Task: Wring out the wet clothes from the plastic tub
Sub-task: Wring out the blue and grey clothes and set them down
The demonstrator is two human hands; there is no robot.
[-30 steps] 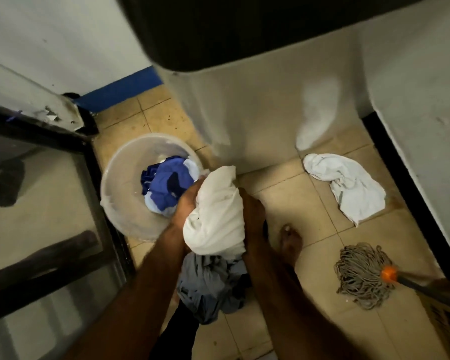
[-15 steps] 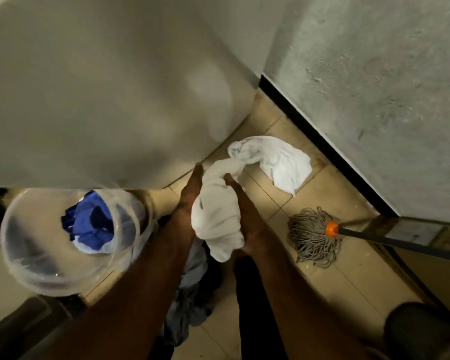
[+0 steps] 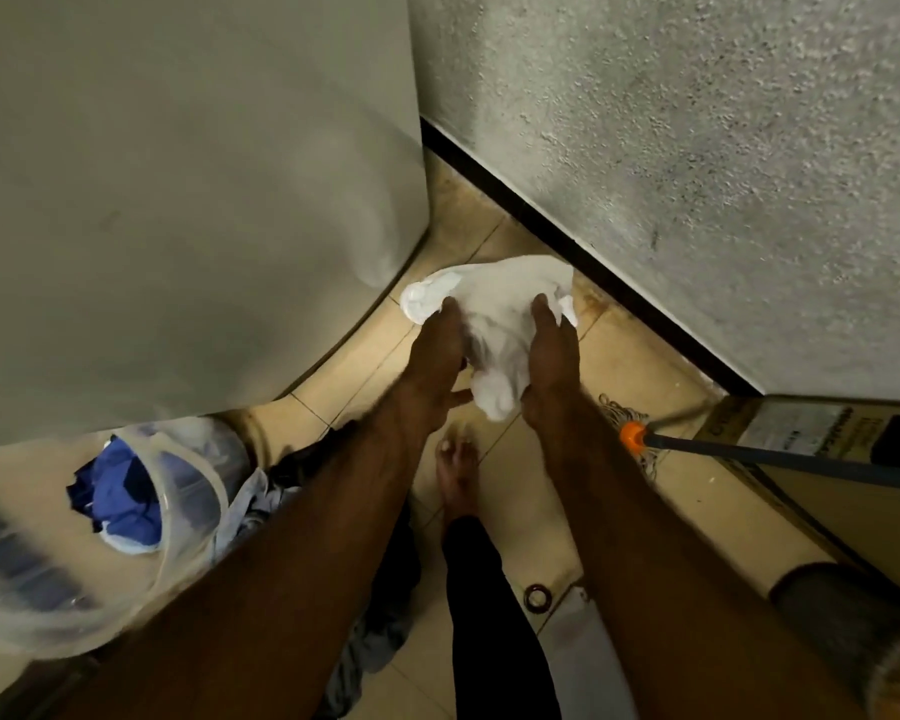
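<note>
Right now both hands are stretched out over the tiled floor (image 3: 515, 511) toward the far corner, with a white cloth (image 3: 494, 314) bunched between them. The left hand (image 3: 432, 366) lies against the cloth's left side, fingers straight and thumb sticking out free. The right hand (image 3: 549, 361) covers the right side. Its thumb is hidden under the lower lump, so I cannot tell whether it grips or only presses. The cloth's far part spreads low near the wall (image 3: 697, 148), and whether that part rests on the floor, or is a second piece, I cannot tell.

The plastic tub (image 3: 193, 511) sits near left beside the white machine (image 3: 178, 200), with blue clothes (image 3: 120, 496) inside. Grey clothes (image 3: 375, 641) are heaped on the floor under the left arm. A mop (image 3: 632, 436) lies to the right, and a bare foot (image 3: 455, 475) stands between the arms.

Wet fabric like this is probably limp, heavy for its size and rather slippery. It would likely sag and drip wherever it is unsupported. For wringing, the sensible hold seems to be one fist round each end of the gathered roll, hands well apart, twisting opposite ways. Flat palms would likely let it slide out.
</note>
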